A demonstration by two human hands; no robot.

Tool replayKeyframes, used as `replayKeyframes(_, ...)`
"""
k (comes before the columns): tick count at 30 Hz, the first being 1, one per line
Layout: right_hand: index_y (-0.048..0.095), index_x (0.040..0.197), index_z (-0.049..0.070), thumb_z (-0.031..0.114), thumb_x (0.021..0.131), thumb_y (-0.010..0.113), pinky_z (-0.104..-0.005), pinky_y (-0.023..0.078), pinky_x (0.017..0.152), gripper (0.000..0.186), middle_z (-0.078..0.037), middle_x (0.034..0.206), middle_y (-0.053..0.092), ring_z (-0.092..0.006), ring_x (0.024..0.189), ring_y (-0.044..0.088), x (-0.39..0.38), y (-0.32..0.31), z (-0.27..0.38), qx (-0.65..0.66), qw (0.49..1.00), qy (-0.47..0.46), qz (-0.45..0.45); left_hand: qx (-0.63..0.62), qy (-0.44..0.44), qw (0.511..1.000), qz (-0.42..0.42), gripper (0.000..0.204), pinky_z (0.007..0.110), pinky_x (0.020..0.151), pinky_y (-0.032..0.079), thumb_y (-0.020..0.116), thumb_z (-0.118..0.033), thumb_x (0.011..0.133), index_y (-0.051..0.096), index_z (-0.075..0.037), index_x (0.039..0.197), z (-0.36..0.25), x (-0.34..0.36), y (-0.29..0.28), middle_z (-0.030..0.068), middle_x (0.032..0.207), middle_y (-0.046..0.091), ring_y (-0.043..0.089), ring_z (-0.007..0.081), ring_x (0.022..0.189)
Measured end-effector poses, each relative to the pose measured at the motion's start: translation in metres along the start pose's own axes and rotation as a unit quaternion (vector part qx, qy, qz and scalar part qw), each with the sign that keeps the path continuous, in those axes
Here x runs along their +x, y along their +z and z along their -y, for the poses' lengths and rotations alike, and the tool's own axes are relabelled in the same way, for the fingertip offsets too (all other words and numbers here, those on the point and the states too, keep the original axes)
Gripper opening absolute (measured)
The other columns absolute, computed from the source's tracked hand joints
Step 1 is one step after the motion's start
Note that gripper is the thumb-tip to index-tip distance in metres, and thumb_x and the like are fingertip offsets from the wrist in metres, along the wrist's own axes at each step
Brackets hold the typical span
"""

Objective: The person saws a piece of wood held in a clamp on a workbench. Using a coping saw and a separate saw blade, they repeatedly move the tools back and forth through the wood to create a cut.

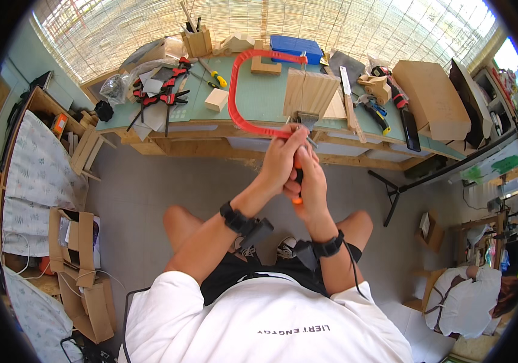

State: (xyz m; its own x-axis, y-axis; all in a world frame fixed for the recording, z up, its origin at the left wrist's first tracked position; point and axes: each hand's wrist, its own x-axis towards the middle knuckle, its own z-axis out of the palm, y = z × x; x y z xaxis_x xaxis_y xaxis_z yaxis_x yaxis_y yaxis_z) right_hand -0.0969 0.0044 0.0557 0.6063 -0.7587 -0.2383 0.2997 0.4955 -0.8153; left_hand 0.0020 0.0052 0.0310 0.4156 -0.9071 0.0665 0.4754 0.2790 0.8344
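A coping saw with a deep red curved frame [233, 97] points away from me over the workbench's near edge. Both hands are closed on its near end. My right hand [313, 184] wraps the orange and black handle [299, 176]. Just ahead of it, my left hand [283, 158] grips where the frame meets the handle. Beside the frame, a pale wooden board [311, 94] stands upright at the bench edge. A dark metal piece [307, 119] sits low against the board. The thin blade is too fine to make out against the wood.
On the green bench top [204, 115] lie red and black clamps [168, 94], a yellow screwdriver [218, 78], a wooden block [216, 100], a blue case [296, 48], a metal ruler [346, 91] and a cardboard box [431, 100]. Another person [467, 299] sits at the lower right.
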Motion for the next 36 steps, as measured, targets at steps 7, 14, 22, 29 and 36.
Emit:
replayKeyframes(7, 0.053, 0.105, 0.019, 0.039, 0.102, 0.055, -0.0185, 0.027, 0.036, 0.02, 0.006, 0.07, 0.046, -0.003, 0.045, 0.038, 0.017, 0.005, 0.007, 0.039, 0.999, -0.003, 0.025, 0.018, -0.023, 1.0, -0.008, 0.026, 0.028, 0.06, 0.05, 0.056, -0.03, 0.101, 0.057, -0.004, 0.101, -0.019, 0.012, 0.006, 0.0059, 0.074, 0.062, 0.063, 0.0166, 0.069)
replayKeyframes(14, 0.053, 0.099, 0.017, 0.036, 0.101, 0.056, -0.0198, 0.029, 0.035, 0.019, 0.004, 0.069, 0.046, -0.0048, 0.045, 0.042, 0.046, 0.003, 0.012, 0.059, 0.997, -0.017, 0.051, 0.032, -0.03, 0.999, -0.005, 0.028, 0.028, 0.06, 0.051, 0.057, -0.031, 0.1, 0.058, -0.004, 0.101, -0.028, 0.035, 0.004, 0.0048, 0.072, 0.061, 0.063, 0.0161, 0.067)
replayKeyframes(22, 0.054, 0.108, 0.018, 0.038, 0.101, 0.055, -0.0184, 0.027, 0.037, 0.021, 0.005, 0.071, 0.047, -0.0033, 0.047, 0.039, 0.017, -0.002, 0.007, 0.041, 0.998, 0.008, 0.04, 0.016, -0.001, 1.0, -0.017, 0.027, 0.03, 0.061, 0.051, 0.056, -0.03, 0.101, 0.056, -0.003, 0.102, -0.016, 0.013, 0.006, 0.005, 0.072, 0.06, 0.064, 0.0193, 0.068)
replayKeyframes(29, 0.051, 0.096, 0.019, 0.031, 0.102, 0.055, -0.0221, 0.031, 0.038, 0.014, 0.004, 0.069, 0.049, -0.0059, 0.046, 0.044, 0.003, -0.001, -0.002, 0.048, 0.999, 0.016, 0.01, 0.009, 0.005, 1.0, -0.015, 0.023, 0.032, 0.061, 0.052, 0.056, -0.027, 0.101, 0.056, -0.004, 0.103, 0.001, 0.0, -0.003, 0.0064, 0.074, 0.06, 0.065, 0.0206, 0.067)
replayKeyframes(36, 0.051, 0.101, 0.02, 0.036, 0.102, 0.054, -0.019, 0.028, 0.037, 0.017, 0.004, 0.071, 0.048, -0.0037, 0.046, 0.039, 0.034, -0.003, 0.011, 0.066, 0.996, -0.007, 0.065, 0.023, -0.029, 0.999, -0.029, 0.025, 0.025, 0.047, 0.045, 0.053, -0.027, 0.101, 0.055, -0.007, 0.087, -0.023, 0.026, 0.009, 0.005, 0.069, 0.06, 0.062, 0.0157, 0.06)
